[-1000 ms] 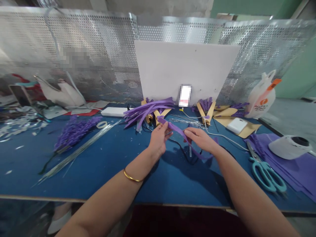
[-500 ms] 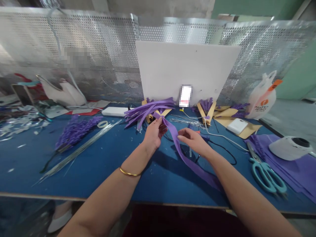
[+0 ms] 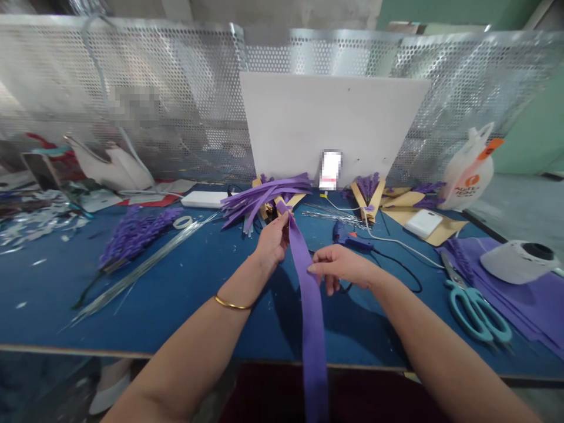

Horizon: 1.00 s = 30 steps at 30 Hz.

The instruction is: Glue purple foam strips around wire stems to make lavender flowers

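Note:
A long purple ribbon point(image 3: 312, 317) runs down from my left hand over the table's front edge. The fingers of my left hand point(image 3: 274, 239) pinch its upper end, close to a small purple bow or fold. My right hand point(image 3: 337, 267) grips the ribbon's right edge lower down, between thumb and fingers. Just beyond my left hand lies a bundle of narrow purple strips point(image 3: 268, 194) on tan paper wrapping. Right of it, a blue glue gun point(image 3: 352, 237) rests on the table behind my right hand.
Teal-handled scissors point(image 3: 478, 311) and purple sheets point(image 3: 520, 305) lie at right, near a white spool point(image 3: 517, 262). At left are purple flower stems point(image 3: 136, 235) and thin wires point(image 3: 150, 267). A white board point(image 3: 335, 123) stands behind, with a phone point(image 3: 330, 170) before it.
The ribbon's free end has swung from the right to hang straight down toward me. My right hand has moved slightly down and left along it, uncovering the glue gun.

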Motion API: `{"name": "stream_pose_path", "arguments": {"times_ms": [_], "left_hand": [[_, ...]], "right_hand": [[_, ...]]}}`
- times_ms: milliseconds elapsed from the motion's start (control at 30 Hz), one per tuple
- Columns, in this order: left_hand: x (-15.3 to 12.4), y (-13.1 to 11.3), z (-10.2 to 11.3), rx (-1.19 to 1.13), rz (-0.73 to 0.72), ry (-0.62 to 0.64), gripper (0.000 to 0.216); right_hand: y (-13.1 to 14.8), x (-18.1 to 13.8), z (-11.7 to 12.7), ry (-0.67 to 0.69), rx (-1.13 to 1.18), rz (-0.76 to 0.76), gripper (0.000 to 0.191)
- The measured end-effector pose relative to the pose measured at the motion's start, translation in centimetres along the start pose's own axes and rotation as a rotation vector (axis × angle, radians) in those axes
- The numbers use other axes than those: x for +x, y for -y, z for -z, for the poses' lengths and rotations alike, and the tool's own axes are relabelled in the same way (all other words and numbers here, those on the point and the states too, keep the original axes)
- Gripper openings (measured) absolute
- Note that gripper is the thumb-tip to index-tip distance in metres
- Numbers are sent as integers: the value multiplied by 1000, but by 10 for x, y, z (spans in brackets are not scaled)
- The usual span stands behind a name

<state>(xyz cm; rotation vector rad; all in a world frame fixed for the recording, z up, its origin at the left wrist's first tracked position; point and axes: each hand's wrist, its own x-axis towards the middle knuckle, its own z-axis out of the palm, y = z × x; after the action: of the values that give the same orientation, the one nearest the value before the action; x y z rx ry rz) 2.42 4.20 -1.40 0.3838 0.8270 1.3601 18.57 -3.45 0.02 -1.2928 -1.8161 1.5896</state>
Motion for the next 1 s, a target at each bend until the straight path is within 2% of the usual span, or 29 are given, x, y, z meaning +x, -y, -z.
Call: {"name": "stream_pose_path", "arguments": {"times_ms": [33,67,133,167,200,233,300,500,600,667,800,867,933,1000], "left_hand": [[-2,0,-2,-14,43,-12,10],[-5,0,-4,-28,86,-21,9],[-11,1,-7,-46,154,-31,9],[-13,1,-8,-48,174,-34,9],[-15,2,-9,-48,185,-33,10],[-17,3,-9,-47,191,-30,9],[-20,4,-10,-47,199,-23,8],[-25,7,-11,-31,206,-1,9],[-24,8,-9,-12,204,25,8],[-22,8,-7,0,207,38,8],[-24,6,-8,-15,222,38,6],[-27,4,-10,-18,224,36,6],[-29,2,-12,-14,222,37,8],[-31,0,-14,-18,221,36,9]], "right_hand": [[-1,0,8,-66,-102,20,24],[-4,0,17,-197,-241,45,22],[-12,0,38,-546,-641,71,12],[-17,1,48,-677,-866,41,14],[-23,1,57,-716,-1059,-11,21],[-28,2,65,-694,-1190,-66,27],[-38,3,74,-610,-1283,-130,32],[-47,6,77,-555,-1287,-157,36],[-43,7,77,-577,-1278,-147,39],[-39,7,76,-655,-1211,-63,37],[-26,9,58,-882,-790,272,22],[-18,8,43,-866,-516,351,18],[-11,5,26,-778,-289,381,21],[-8,3,13,-712,-196,411,25]]}}
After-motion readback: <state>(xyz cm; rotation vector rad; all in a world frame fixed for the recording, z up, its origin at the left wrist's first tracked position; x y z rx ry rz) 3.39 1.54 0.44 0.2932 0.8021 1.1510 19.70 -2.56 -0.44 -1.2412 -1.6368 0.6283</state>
